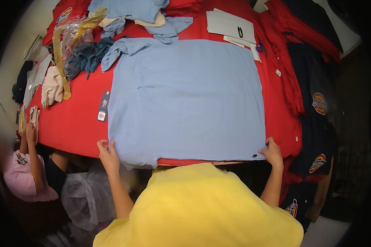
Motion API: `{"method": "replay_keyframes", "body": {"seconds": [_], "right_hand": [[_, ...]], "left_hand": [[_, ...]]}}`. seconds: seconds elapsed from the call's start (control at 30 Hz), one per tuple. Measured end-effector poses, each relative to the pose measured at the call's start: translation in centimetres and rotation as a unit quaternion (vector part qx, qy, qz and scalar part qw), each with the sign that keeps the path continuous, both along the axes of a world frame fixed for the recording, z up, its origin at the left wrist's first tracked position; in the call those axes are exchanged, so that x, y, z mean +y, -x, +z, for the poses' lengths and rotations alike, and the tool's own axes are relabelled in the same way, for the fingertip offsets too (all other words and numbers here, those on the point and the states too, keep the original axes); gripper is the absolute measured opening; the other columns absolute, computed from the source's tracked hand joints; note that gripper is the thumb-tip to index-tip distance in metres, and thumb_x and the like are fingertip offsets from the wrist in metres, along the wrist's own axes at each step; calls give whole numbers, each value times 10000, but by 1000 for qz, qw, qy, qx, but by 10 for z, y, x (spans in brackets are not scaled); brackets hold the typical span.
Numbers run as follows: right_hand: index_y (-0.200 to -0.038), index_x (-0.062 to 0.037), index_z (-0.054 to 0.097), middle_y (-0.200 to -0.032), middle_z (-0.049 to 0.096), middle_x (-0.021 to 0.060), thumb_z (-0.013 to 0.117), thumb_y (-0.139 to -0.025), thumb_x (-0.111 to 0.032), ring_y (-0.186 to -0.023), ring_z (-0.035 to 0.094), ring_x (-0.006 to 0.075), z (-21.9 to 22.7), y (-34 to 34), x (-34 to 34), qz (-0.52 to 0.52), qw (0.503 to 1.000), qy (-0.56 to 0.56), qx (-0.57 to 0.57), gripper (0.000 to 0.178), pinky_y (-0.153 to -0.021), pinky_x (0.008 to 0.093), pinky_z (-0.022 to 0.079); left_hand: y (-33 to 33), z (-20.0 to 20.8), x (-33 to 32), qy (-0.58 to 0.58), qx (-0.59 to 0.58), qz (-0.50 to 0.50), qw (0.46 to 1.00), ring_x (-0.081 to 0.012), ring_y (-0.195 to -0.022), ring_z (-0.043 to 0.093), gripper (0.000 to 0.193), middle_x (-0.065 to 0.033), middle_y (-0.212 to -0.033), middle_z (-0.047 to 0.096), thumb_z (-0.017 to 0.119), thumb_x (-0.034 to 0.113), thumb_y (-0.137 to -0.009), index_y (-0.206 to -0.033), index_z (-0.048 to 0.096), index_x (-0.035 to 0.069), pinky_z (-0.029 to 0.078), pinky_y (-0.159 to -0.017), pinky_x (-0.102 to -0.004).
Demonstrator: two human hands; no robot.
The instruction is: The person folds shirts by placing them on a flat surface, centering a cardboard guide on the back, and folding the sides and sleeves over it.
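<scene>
A light blue shirt [189, 99] lies spread out flat before me, a sleeve at its far left and a small dark label by its near right corner. My left hand [109, 153] is closed on the shirt's near left edge, thumb and fingers pinched together. At the near right corner my right hand [273, 152] pinches the fabric, close to that label. A dark hang tag [103, 106] rests beside the shirt's left edge.
Red cloth [74, 119] covers the table. More blue garments [132, 10] are heaped at the far side. White sheets [226, 26] carry a small black tool [240, 31]. Dark garments [313, 103] hang at right. A person in pink [29, 173] sits at left, near a plastic bag [86, 197].
</scene>
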State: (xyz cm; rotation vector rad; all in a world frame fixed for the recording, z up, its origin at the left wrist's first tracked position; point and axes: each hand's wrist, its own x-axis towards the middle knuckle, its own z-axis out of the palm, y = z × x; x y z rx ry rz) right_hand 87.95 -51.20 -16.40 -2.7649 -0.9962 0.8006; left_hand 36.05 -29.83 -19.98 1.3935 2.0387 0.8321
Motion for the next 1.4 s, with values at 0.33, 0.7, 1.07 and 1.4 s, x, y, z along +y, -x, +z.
{"method": "replay_keyframes", "body": {"seconds": [0.33,0.7,1.07,1.4], "right_hand": [[-1267,-26,532,-1339,500,176,666,-844,-167,-1251,440,361,1,37,160,192,918,-327,-111,465,-1037,407,372],[-1319,-59,526,-1395,448,220,545,-915,-172,-1260,445,388,-16,-84,448,97,908,-316,-259,420,-1040,461,382],[-1082,-63,642,-1123,561,209,498,-882,-104,-1028,537,379,-42,-182,472,55,890,-295,-344,250,-869,456,468],[-1274,-163,593,-1489,358,109,587,-862,-184,-1350,346,299,-57,-158,467,186,830,-332,-407,413,-1119,547,240]], "left_hand": [[-44,-22,89,-207,238,-168,934,-351,-1373,300,491,-173,-1440,399,561,227,-939,-1382,448,49,249,-1129,-457],[-64,-31,118,-129,284,-158,937,-303,-1415,267,497,-101,-1483,392,534,286,-933,-1378,479,74,181,-1165,-450],[-68,-21,114,-103,304,-157,934,-304,-1426,245,510,-96,-1503,364,534,234,-924,-1402,442,80,178,-1162,-451],[-70,-22,118,-101,286,-156,940,-304,-1423,251,504,-90,-1500,371,536,222,-923,-1400,446,87,177,-1162,-456]]}}
